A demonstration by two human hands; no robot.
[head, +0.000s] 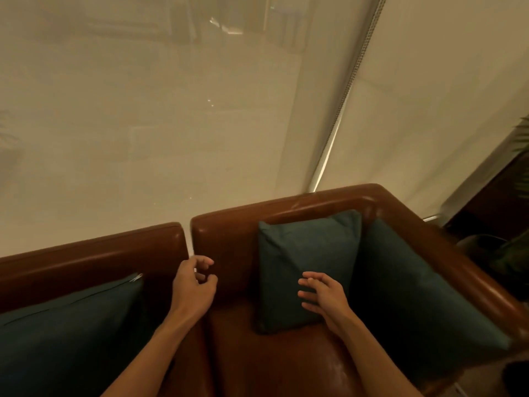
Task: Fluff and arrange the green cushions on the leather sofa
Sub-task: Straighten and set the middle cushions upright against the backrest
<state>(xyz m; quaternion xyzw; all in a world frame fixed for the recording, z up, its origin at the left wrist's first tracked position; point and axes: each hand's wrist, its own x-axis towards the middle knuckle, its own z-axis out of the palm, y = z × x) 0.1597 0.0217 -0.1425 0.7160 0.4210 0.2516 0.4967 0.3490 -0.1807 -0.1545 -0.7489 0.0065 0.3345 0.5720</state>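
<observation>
A brown leather sofa (pixel 229 236) runs along the bottom of the head view. A small green cushion (pixel 303 253) stands upright against its backrest. A larger green cushion (pixel 415 305) leans on the right armrest, and another big green cushion (pixel 65 333) with a zip along its top lies at the lower left. My right hand (pixel 323 296) rests flat against the front of the small cushion, fingers spread. My left hand (pixel 194 285) hovers in front of the backrest, left of that cushion, fingers loosely curled and holding nothing.
A pale translucent roller blind (pixel 143 124) with a bead chain (pixel 352 81) hangs right behind the sofa. A potted plant (pixel 512 253) stands beyond the right armrest. The bare leather seat (pixel 274 362) lies between my arms.
</observation>
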